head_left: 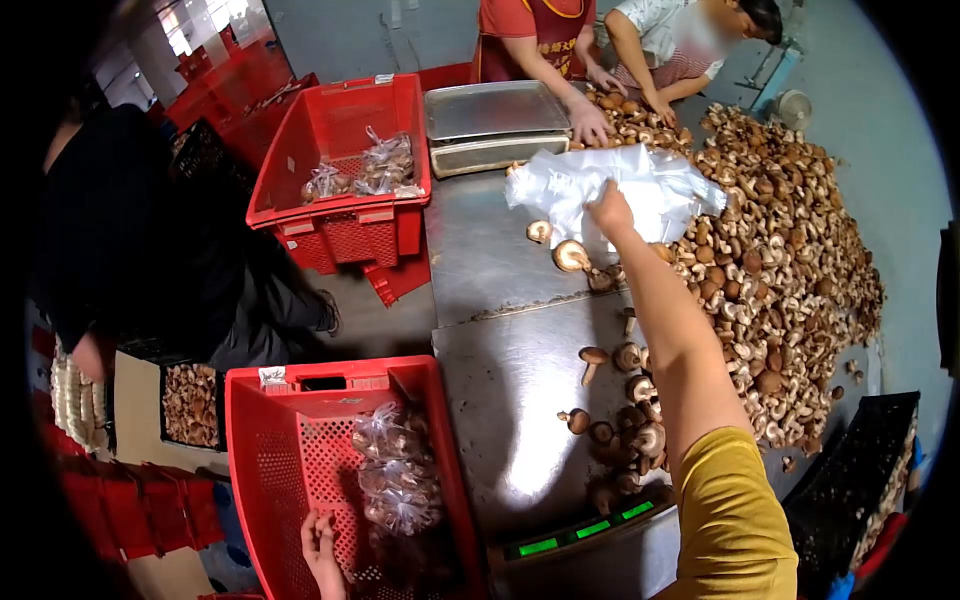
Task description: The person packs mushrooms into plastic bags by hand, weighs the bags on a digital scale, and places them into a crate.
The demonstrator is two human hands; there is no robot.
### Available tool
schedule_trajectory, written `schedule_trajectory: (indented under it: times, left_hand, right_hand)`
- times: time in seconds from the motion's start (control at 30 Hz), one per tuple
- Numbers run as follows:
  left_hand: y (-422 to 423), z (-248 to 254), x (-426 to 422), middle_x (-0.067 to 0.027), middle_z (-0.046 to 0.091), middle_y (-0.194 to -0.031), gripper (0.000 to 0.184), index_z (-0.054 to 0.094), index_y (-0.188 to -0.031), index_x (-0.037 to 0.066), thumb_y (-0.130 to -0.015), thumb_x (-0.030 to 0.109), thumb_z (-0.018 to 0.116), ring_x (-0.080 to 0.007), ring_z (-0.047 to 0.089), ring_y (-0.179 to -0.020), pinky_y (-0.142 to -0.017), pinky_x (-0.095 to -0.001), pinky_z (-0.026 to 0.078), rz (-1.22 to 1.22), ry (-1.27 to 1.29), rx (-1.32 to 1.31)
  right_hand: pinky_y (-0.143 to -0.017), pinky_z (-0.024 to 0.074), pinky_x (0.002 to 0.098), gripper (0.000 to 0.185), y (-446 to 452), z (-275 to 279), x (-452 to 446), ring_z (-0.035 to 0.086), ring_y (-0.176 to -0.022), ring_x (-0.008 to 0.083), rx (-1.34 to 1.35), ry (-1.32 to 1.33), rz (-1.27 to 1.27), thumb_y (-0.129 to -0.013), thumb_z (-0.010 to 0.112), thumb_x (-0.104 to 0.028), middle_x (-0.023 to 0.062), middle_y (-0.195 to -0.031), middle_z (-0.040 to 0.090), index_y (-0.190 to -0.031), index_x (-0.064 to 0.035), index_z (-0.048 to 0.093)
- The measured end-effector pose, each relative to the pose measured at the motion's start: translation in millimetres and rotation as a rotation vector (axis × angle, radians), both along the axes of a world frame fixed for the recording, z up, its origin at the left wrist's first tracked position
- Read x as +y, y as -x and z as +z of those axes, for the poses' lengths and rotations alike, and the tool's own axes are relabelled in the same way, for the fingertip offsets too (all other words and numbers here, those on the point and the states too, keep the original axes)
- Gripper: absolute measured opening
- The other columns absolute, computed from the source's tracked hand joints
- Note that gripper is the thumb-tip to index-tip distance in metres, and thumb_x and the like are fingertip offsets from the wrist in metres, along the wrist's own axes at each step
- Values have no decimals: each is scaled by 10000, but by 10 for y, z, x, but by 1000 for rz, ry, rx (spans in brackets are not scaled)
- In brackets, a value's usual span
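My right hand (611, 213) reaches across the metal table (480, 390) and pinches a clear plastic bag from a stack of bags (655, 190). Down at the left, my left hand (322, 552) hangs over a red crate (335, 380), its fingers loosely bent and apart with nothing in them. Inside that crate lie several tied bags of mushrooms (400, 482) along the right wall. Loose shiitake mushrooms (648, 438) lie under and beside my right forearm, and a few larger ones (572, 257) rest near the bags.
A big mushroom pile (770, 290) covers the right side. Another red crate (335, 215) holding bagged mushrooms stands beyond, next to a flat scale (495, 112). Green displays (590, 529) glow at the near edge. Two co-workers' hands (592, 122) work opposite; a person in black (150, 230) is left.
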State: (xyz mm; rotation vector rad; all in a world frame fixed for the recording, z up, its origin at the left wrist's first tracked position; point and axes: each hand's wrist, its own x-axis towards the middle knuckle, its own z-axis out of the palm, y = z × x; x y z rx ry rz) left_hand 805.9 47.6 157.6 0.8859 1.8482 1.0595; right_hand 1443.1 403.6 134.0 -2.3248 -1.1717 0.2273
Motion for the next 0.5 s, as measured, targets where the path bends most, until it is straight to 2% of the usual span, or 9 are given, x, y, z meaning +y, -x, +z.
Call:
schedule_trajectory:
  times: [0.07,0.1,0.17,0.23,0.27,0.3,0.37,0.43,0.5]
  left_hand:
    - [117,-56,-248,-167,611,-1196,448,490,-1283,-15,-942,254,599,-259,583,-1101,-970,-379,453,-82,-23,4]
    - [80,-35,-274,-167,611,-1196,448,490,-1283,-15,-942,254,599,-259,583,-1101,-970,-379,453,-80,-25,4]
    - [-39,38,-362,-80,636,-1034,269,605,-1124,9,-923,187,620,-171,592,-965,-868,-306,482,-40,-46,7]
    - [-229,204,-376,-94,648,-999,253,618,-1110,-12,-952,181,579,-175,608,-931,-853,-311,503,-126,-91,48]
    - [-278,188,-383,-109,645,-1040,271,573,-1182,-19,-963,136,538,-184,610,-967,-883,-310,490,-159,-67,-102]
    - [-336,150,-382,-124,642,-1080,305,528,-1254,-27,-974,90,496,-193,612,-1004,-914,-309,478,-192,-44,-251]
    - [-812,454,-251,-134,653,-1050,268,564,-1212,-34,-971,52,483,-185,630,-955,-871,-282,496,-219,27,-314]
    - [-1230,675,-120,-137,639,-1109,287,553,-1235,-32,-965,43,490,-191,617,-996,-885,-295,488,-389,21,-376]
    - [-1585,622,-70,-135,623,-1149,355,531,-1266,2,-992,220,464,-222,585,-1092,-917,-363,454,-639,14,-510]
  right_hand:
    - [-888,472,450,325,37,-284,-89,617,-993,387,-64,115,110,-819,592,-268,235,-1019,655,-1030,-22,621]
    - [-866,473,458,299,108,-357,-232,613,-965,408,-68,24,166,-832,578,-249,241,-985,656,-1022,-25,635]
    - [-824,465,458,298,241,-404,-449,602,-909,433,64,-195,140,-853,567,-228,249,-918,654,-1048,-13,632]
    - [-721,474,372,278,392,-97,-827,617,-741,275,444,-284,222,-891,584,-228,153,-791,657,-1029,9,629]
    - [-737,467,327,268,501,152,-1135,593,-761,182,843,-258,150,-932,561,-234,71,-799,644,-1019,8,639]
    - [-782,457,301,274,648,380,-1438,595,-837,158,868,-411,196,-958,542,-240,46,-895,652,-1032,6,638]
    - [-857,461,291,350,776,854,-2074,589,-1005,160,1251,-363,262,-980,513,-233,74,-1091,636,-1235,4,549]
    - [-897,470,365,390,994,1281,-2697,582,-1039,185,1377,-375,219,-992,477,-285,63,-1128,614,-1312,-63,506]
    - [-919,476,362,409,1118,1464,-3273,585,-1074,197,1450,-355,176,-986,491,-311,75,-1183,609,-1310,-61,508]
